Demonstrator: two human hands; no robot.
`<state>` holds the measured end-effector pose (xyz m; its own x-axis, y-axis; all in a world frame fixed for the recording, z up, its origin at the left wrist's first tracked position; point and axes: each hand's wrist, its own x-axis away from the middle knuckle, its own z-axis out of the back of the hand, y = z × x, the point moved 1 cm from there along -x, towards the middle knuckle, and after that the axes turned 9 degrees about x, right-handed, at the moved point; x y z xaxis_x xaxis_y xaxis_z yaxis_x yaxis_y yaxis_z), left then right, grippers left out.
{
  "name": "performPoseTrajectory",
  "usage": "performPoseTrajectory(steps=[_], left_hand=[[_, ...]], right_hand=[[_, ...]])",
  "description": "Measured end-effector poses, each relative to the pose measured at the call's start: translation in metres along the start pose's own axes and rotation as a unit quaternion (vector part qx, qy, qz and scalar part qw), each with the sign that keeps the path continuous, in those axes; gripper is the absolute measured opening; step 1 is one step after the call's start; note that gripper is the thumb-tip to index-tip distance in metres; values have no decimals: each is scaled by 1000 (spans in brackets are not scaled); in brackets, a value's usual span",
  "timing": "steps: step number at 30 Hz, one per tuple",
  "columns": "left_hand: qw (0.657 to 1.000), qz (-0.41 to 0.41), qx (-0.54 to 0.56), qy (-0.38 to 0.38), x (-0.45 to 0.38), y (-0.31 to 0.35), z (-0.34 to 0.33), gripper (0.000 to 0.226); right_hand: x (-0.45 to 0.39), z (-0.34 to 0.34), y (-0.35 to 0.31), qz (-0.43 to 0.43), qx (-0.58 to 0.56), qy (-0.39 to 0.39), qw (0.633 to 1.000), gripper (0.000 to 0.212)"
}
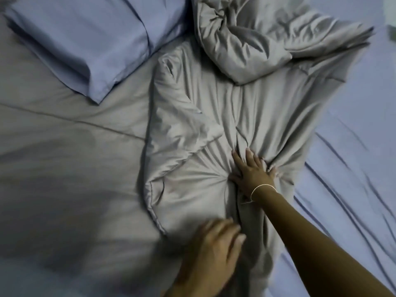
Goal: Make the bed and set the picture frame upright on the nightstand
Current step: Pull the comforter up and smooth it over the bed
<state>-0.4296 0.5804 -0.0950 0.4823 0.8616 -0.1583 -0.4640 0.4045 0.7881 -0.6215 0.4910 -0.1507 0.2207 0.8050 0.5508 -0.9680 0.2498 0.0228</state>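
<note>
Two hands work on the messy grey blanket (214,116) heaped in the middle of the bed: the right hand (251,170) bunches and holds a fold, likely to pull it flat, while the blurry left hand (214,243), fingers out, holds nothing, just near of it.

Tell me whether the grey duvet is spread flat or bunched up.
Bunched up: the grey duvet lies crumpled in a heap, with creases gathering under the right hand pressing on it.
</note>
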Motion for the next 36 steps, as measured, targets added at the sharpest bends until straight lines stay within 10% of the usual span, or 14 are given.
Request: performPoseTrajectory(steps=[4, 9, 15, 20, 27, 36], left_hand=[[968, 85, -180, 153, -96, -47, 40, 53], [899, 420, -92, 87, -161, -123, 58, 106], [976, 193, 100, -8, -125, -84, 21, 68], [980, 139, 106, -91, -54, -45, -15, 66], [994, 75, 60, -43, -30, -23, 5, 46], [974, 158, 3, -162, -48, 8, -42, 85]], right_hand=[[6, -6, 4, -2, 1, 0, 1000, 56], [3, 22, -4, -36, -76, -4, 996, 39], [14, 90, -21, 37, -340, 295, 892, 56], [13, 71, -33, 176, -132, 190, 957, 88], [35, 10, 21, 101, -60, 170, 978, 65], [133, -33, 116, 7, -17, 193, 981, 69]])
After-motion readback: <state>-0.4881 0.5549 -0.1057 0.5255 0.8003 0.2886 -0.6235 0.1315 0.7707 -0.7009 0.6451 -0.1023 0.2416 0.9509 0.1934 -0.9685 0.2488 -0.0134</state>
